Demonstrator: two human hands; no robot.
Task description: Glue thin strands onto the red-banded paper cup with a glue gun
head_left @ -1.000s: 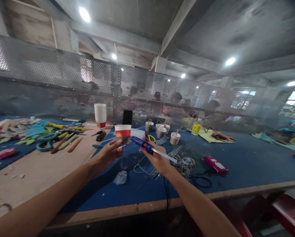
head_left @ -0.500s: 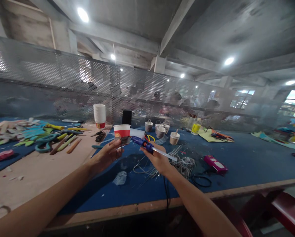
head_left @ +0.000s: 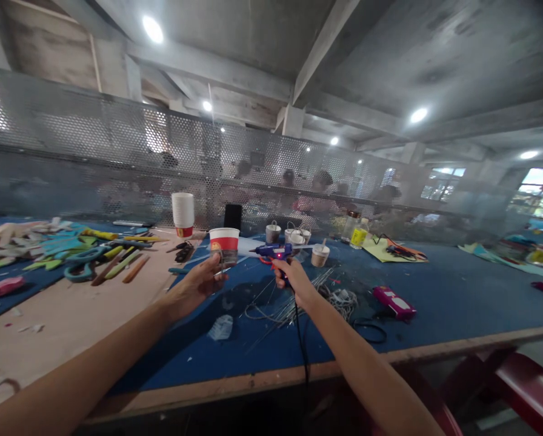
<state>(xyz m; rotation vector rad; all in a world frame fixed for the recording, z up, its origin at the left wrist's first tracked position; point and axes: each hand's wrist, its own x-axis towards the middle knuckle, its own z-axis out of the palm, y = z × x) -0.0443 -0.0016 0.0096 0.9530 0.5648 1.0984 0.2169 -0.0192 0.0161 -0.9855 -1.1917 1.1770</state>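
Note:
My left hand (head_left: 204, 277) is closed around the lower part of a red and white paper cup (head_left: 224, 238), which it holds upright above the blue mat. Grey cord wraps the bottom of this cup. In my right hand (head_left: 294, 278) is a blue glue gun (head_left: 275, 250), gripped by its handle, with a small red light showing. Its nozzle points left toward the cup but stands apart from it. Below my right hand lies a tangle of grey cord (head_left: 342, 301) with loose thin strands. A crumpled clear scrap (head_left: 221, 327) lies on the mat nearer me.
A stack of paper cups (head_left: 183, 215) and a black phone (head_left: 233, 217) stand at the back. Several small cord-wrapped cups (head_left: 320, 255) are behind the glue gun. Left are scissors (head_left: 83, 266) and tools; right, a magenta device (head_left: 394, 302). A perforated screen (head_left: 262, 163) runs behind.
The glue gun has drawn back from the cup and turned level, its nozzle still pointing left. My left hand and the cup stay nearly where they were.

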